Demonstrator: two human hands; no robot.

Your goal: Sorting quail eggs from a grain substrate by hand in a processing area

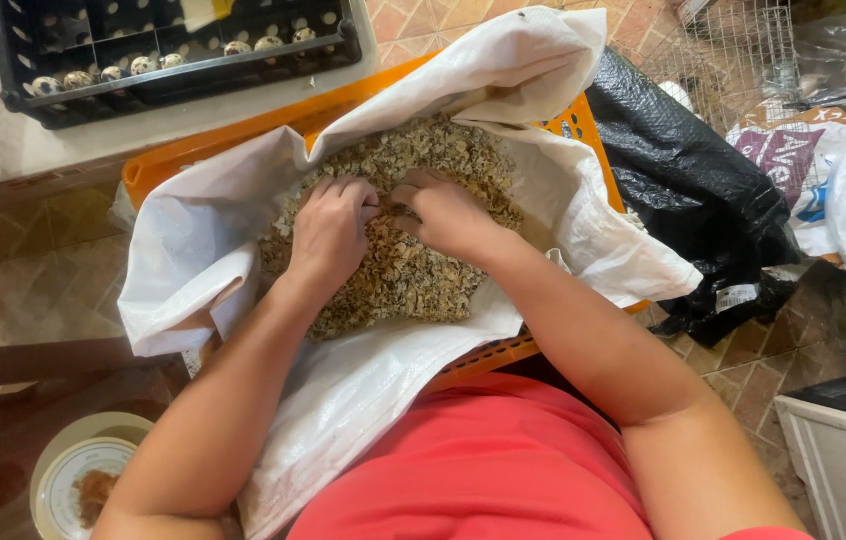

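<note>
Both hands, left [331, 232] and right [446, 212], press curled fingers into a heap of crushed speckled shells [403, 270] filling a white woven sack [193, 260] that lines an orange plastic crate [183, 155]. A black slotted tray [173, 75] holding small speckled eggs [143, 66] sits just beyond.

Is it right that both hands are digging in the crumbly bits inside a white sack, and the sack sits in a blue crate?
Not quite. The crate is orange, not blue; the head view shows it. The rest holds: the left hand and right hand are pressed into the crumbly speckled bits inside the white sack.
</note>
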